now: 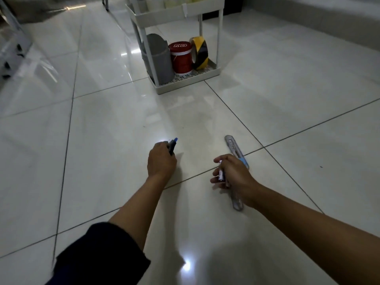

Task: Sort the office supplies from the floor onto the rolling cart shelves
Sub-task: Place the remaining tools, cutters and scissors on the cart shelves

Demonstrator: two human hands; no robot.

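My left hand (161, 160) is low over the tiled floor and grips a blue-tipped pen or marker (173, 145), whose end sticks out past my fingers. My right hand (231, 173) holds a white marker (221, 173) in curled fingers. Under and beyond that hand a clear plastic ruler (232, 145) with a light blue part lies flat on the floor. The white rolling cart (186, 84) stands ahead; its bottom shelf holds a grey container (159, 60), a red tub (182, 57) and a yellow-black tape roll (199, 52).
The cart's upper shelf (164, 15) carries pale containers, cut off by the top edge. A white object with dark marks (12, 56) sits at the far left. A light wall base (329, 19) runs along the right. Glossy floor tiles (113, 120) lie between me and the cart.
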